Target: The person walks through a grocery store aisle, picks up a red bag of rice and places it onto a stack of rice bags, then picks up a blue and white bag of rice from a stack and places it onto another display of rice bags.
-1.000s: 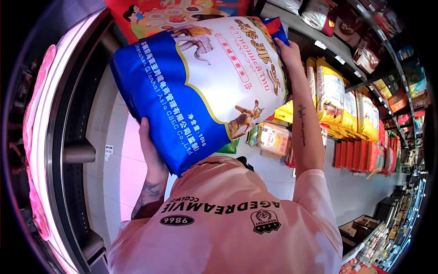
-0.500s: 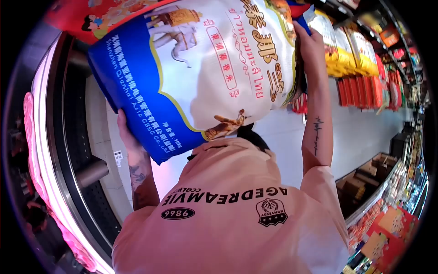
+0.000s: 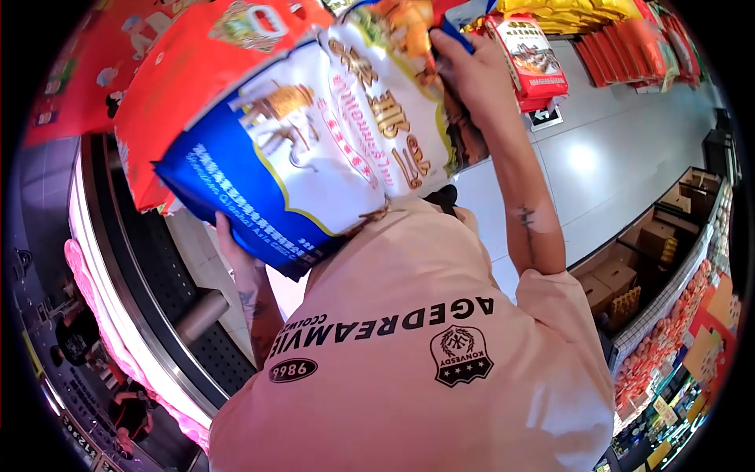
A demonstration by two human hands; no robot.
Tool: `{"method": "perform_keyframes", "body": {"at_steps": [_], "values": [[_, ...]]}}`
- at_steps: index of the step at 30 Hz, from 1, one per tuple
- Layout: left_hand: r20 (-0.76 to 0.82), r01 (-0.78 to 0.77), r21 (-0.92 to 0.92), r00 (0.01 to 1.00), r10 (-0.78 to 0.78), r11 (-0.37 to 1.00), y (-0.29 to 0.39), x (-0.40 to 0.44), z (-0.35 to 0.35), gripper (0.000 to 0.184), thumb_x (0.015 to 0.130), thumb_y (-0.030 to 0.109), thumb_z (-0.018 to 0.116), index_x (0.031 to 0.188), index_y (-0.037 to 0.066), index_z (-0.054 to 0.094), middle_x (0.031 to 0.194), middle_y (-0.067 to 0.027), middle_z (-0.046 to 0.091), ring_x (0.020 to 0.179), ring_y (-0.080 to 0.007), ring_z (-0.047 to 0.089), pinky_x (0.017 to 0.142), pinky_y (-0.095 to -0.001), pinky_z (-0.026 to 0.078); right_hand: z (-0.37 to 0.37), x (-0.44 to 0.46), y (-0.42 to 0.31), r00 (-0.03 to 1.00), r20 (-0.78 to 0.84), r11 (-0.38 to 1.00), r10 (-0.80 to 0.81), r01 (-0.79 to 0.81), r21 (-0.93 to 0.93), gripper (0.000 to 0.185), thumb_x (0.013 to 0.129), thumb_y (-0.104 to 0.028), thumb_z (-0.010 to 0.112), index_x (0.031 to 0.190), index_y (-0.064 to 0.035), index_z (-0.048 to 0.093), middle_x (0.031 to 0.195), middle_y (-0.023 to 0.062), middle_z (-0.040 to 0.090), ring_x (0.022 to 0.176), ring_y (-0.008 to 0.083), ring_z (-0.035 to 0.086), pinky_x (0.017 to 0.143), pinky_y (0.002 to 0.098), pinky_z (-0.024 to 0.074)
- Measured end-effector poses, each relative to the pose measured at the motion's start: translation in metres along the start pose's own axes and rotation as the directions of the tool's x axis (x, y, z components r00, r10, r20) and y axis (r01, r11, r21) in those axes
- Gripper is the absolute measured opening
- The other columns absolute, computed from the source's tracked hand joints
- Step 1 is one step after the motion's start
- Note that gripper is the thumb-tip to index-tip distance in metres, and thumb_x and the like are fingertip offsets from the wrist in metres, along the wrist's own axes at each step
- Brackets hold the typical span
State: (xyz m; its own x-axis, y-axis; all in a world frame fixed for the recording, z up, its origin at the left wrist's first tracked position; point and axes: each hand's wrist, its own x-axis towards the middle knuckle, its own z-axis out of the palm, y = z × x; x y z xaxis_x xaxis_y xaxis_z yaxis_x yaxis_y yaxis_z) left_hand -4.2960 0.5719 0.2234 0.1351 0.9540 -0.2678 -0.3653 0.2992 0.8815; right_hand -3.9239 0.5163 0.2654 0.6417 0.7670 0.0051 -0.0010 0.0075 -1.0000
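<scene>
A large blue and white bag of rice, with elephant artwork and gold lettering, is held tilted in front of my chest. My left hand grips its blue bottom edge; the thumb shows and the other fingers are hidden beneath. At the opposite end, my right hand is closed on the blue top corner. The bag's front is creased across the middle. Just beyond it is a red package with a handle-like cut-out, partly covered by the bag. Whether the two touch is unclear.
A red and white rice bag stands past my right hand, near yellow bags and red packs. A lit counter with pink trim runs along the left. Cardboard boxes fill a display at right. People are at lower left.
The rice bag has moved away from me and creased in the middle, both hands still on it. More of the red package beyond shows. The view has shifted with my head.
</scene>
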Motion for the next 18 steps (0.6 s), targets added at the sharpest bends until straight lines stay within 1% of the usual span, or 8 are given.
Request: {"method": "perform_keyframes", "body": {"at_steps": [2,4,6,8,10,11,14,18], "values": [[0.041,0.158,0.008,0.986,-0.159,0.987,-0.028,-0.024,0.038,0.051,0.090,0.040,0.045,0.127,0.005,0.039,0.119,-0.0138,0.052,0.103,-0.0274,0.054,0.088,-0.0401,0.045,-0.062,-0.010,0.007,0.998,0.057,0.999,-0.035,0.035,-0.012,0.027,0.083,-0.025,0.060,0.089,0.0011,0.061,0.072,-0.0010,0.058,0.065,0.0027,0.054,0.055,0.0174,0.0421],[-0.047,0.186,0.062,0.982,-0.183,0.981,-0.063,-0.031,0.074,0.049,0.090,0.038,0.045,0.126,0.003,0.040,0.118,-0.0138,0.053,0.105,-0.0274,0.054,0.091,-0.0397,0.043,-0.103,-0.021,0.019,0.998,0.046,0.995,0.053,-0.056,0.081,0.026,0.084,-0.023,0.059,0.091,0.0016,0.061,0.072,-0.0014,0.058,0.066,0.0028,0.053,0.056,0.0173,0.0422],[0.016,0.243,0.065,0.970,-0.244,0.968,-0.084,-0.024,0.096,0.049,0.090,0.036,0.045,0.125,0.003,0.041,0.118,-0.0138,0.053,0.105,-0.0275,0.053,0.092,-0.0389,0.042,-0.133,-0.027,0.026,0.992,-0.002,0.984,0.128,-0.127,0.124,0.026,0.085,-0.021,0.057,0.081,0.0045,0.062,0.062,0.0012,0.058,0.058,0.0039,0.050,0.051,0.0199,0.0388],[0.099,0.281,0.071,0.953,-0.287,0.957,-0.109,-0.026,0.126,0.048,0.091,0.035,0.045,0.125,0.001,0.041,0.117,-0.0136,0.054,0.103,-0.0266,0.054,0.091,-0.0375,0.043,-0.181,-0.036,0.031,0.991,-0.046,0.992,0.124,-0.123,0.042,0.025,0.086,-0.020,0.056,0.084,0.0042,0.062,0.065,0.0007,0.058,0.060,0.0033,0.051,0.052,0.0183,0.0385],[0.172,0.304,0.086,0.934,-0.314,0.949,-0.132,-0.028,0.160,0.047,0.091,0.035,0.045,0.123,0.001,0.042,0.115,-0.0132,0.055,0.101,-0.0250,0.056,0.089,-0.0361,0.044,-0.227,-0.044,0.031,0.971,-0.109,0.959,0.211,-0.184,0.214,0.023,0.086,-0.019,0.055,0.084,0.0034,0.062,0.068,0.0002,0.059,0.062,0.0033,0.052,0.054,0.0176,0.0399],[0.181,0.350,0.044,0.918,-0.352,0.936,-0.091,0.053,0.063,0.045,0.091,0.034,0.045,0.122,0.001,0.043,0.112,-0.0127,0.057,0.098,-0.0235,0.058,0.087,-0.0347,0.045,-0.097,-0.036,0.043,0.964,-0.126,0.963,0.236,-0.214,0.165,0.023,0.086,-0.019,0.055,0.084,0.0029,0.062,0.071,0.0002,0.060,0.062,0.0038,0.052,0.056,0.0178,0.0419],[0.276,0.431,0.079,0.857,-0.435,0.899,-0.098,0.090,0.068,0.042,0.091,0.033,0.046,0.119,0.001,0.045,0.108,-0.0119,0.059,0.094,-0.0224,0.059,0.084,-0.0340,0.047,-0.084,-0.048,0.035,0.898,-0.283,0.934,0.337,-0.281,0.221,0.021,0.086,-0.018,0.055,0.078,0.0001,0.061,0.064,-0.0024,0.055,0.057,0.0030,0.048,0.050,0.0179,0.0371],[0.366,0.561,0.150,0.734,-0.572,0.814,-0.103,0.140,0.062,0.042,0.090,0.033,0.046,0.118,0.002,0.048,0.106,-0.0118,0.060,0.091,-0.0225,0.060,0.081,-0.0342,0.049,-0.067,-0.065,0.037,0.840,-0.319,0.893,0.439,-0.369,0.258,0.021,0.086,-0.018,0.056,0.071,-0.0033,0.058,0.058,-0.0049,0.049,0.051,0.0018,0.041,0.045,0.0190,0.0288]]}}
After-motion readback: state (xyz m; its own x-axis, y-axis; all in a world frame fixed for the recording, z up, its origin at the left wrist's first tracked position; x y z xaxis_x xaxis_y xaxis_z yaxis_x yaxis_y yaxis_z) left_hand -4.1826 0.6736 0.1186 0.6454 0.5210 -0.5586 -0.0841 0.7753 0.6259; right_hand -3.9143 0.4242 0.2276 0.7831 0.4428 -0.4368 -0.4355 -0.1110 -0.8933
